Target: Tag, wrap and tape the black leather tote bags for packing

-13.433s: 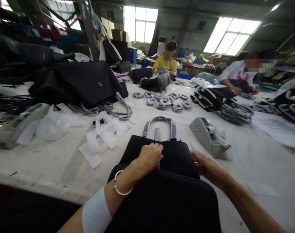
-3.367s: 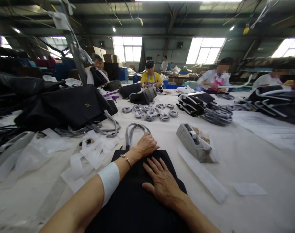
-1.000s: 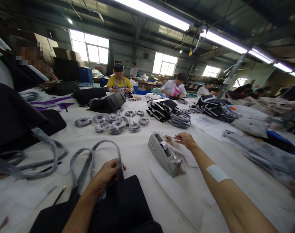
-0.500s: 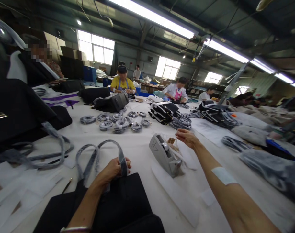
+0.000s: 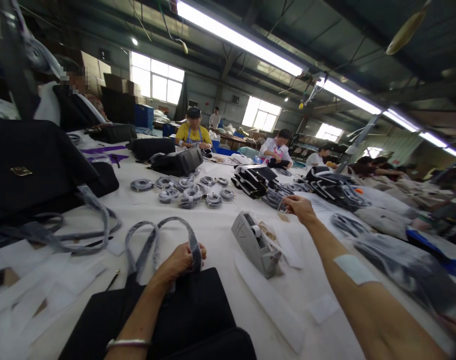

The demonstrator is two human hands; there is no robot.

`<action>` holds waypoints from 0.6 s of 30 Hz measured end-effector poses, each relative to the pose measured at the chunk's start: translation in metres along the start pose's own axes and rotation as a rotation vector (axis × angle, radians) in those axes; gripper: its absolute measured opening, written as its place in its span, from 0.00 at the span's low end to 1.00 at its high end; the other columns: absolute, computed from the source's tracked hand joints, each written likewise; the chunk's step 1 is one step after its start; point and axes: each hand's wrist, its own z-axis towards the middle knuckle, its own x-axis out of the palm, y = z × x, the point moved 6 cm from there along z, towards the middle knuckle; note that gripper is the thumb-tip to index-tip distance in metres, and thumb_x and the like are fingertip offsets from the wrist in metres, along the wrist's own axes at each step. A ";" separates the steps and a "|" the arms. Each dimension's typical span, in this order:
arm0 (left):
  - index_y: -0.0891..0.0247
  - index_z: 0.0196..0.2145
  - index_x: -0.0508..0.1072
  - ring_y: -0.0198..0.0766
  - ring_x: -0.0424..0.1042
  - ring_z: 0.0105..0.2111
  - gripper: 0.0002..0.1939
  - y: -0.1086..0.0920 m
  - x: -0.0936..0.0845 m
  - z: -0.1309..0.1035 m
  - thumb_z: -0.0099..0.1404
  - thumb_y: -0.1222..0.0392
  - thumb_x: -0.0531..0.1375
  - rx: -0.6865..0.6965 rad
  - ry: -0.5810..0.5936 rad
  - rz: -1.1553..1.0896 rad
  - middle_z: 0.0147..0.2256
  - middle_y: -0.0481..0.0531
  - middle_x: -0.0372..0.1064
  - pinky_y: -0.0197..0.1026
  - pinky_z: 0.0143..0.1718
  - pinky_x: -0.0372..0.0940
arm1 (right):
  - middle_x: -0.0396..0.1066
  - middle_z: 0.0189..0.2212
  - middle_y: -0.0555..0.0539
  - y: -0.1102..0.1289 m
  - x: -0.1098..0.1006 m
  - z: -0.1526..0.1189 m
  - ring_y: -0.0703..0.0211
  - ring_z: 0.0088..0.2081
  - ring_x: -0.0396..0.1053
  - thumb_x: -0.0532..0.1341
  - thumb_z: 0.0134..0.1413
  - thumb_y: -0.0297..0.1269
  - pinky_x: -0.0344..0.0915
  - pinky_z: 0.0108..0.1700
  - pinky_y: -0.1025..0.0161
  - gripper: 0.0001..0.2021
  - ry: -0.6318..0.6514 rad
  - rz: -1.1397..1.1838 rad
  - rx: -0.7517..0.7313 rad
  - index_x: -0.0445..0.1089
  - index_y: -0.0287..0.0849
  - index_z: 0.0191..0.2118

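Note:
My left hand is closed around the plastic-wrapped handle of a black handbag, which lies in front of me. Out to the right, my right hand pinches a thin string, with a small brown tag hanging below the fingers. Between my hands stands a grey tape dispenser. Behind it lies a clear bag with brown pieces, close to my right hand. A curved white sheet rests on the table in front of the dispenser.
Several coiled, wrapped straps lie across the table. Another black handbag with a gold clasp stands at left, above loose white sheets. Stacked black pieces and plastic-covered goods are farther right. Co-workers sit beyond the table.
My right hand has lifted away from the clear bag, up and to the right, with the brown tag now dangling from it. My left hand keeps its hold on the handle. The view has shifted slightly.

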 end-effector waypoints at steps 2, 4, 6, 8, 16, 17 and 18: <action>0.65 0.28 0.67 0.32 0.63 0.22 0.16 0.003 -0.002 0.002 0.45 0.53 0.64 0.017 -0.015 -0.011 0.24 0.46 0.63 0.33 0.23 0.54 | 0.67 0.16 0.51 0.012 -0.002 0.002 0.65 0.18 0.64 0.70 0.44 0.33 0.62 0.21 0.70 0.08 0.018 -0.045 0.001 0.70 0.40 0.23; 0.66 0.28 0.68 0.31 0.63 0.22 0.15 0.005 -0.004 0.004 0.46 0.53 0.64 0.035 -0.026 -0.013 0.24 0.46 0.62 0.33 0.23 0.54 | 0.67 0.17 0.52 0.024 -0.003 0.003 0.65 0.19 0.65 0.69 0.47 0.35 0.62 0.22 0.69 0.10 0.029 -0.065 -0.008 0.69 0.39 0.24; 0.66 0.28 0.68 0.31 0.62 0.21 0.14 0.008 -0.005 0.005 0.47 0.54 0.63 0.052 -0.033 -0.012 0.24 0.46 0.62 0.33 0.22 0.53 | 0.69 0.20 0.52 0.035 -0.003 0.001 0.65 0.22 0.66 0.67 0.53 0.37 0.63 0.24 0.69 0.10 0.031 -0.051 -0.024 0.69 0.38 0.26; 0.66 0.29 0.68 0.30 0.61 0.21 0.14 0.009 -0.006 0.006 0.48 0.54 0.62 0.063 -0.042 -0.015 0.23 0.46 0.62 0.33 0.23 0.52 | 0.70 0.23 0.51 0.044 -0.002 -0.002 0.64 0.25 0.67 0.65 0.55 0.36 0.65 0.27 0.67 0.09 0.027 -0.010 -0.035 0.69 0.37 0.28; 0.66 0.29 0.69 0.30 0.59 0.22 0.14 0.004 -0.006 0.004 0.46 0.55 0.64 0.092 -0.059 -0.048 0.24 0.46 0.63 0.34 0.24 0.52 | 0.75 0.30 0.44 0.087 0.023 -0.036 0.58 0.36 0.73 0.60 0.54 0.36 0.69 0.41 0.65 0.10 0.179 0.308 -0.094 0.67 0.41 0.23; 0.66 0.29 0.69 0.30 0.59 0.22 0.14 0.004 -0.006 0.003 0.46 0.55 0.64 0.097 -0.064 -0.047 0.23 0.46 0.62 0.34 0.24 0.52 | 0.75 0.28 0.46 0.094 0.028 -0.045 0.59 0.35 0.73 0.60 0.55 0.37 0.70 0.42 0.63 0.10 0.220 0.350 -0.107 0.67 0.41 0.24; 0.66 0.28 0.69 0.30 0.59 0.21 0.14 0.003 -0.006 0.002 0.47 0.55 0.64 0.101 -0.068 -0.046 0.23 0.45 0.62 0.34 0.24 0.52 | 0.73 0.26 0.47 0.100 0.035 -0.055 0.60 0.33 0.73 0.60 0.55 0.38 0.70 0.43 0.62 0.09 0.261 0.385 -0.119 0.67 0.41 0.26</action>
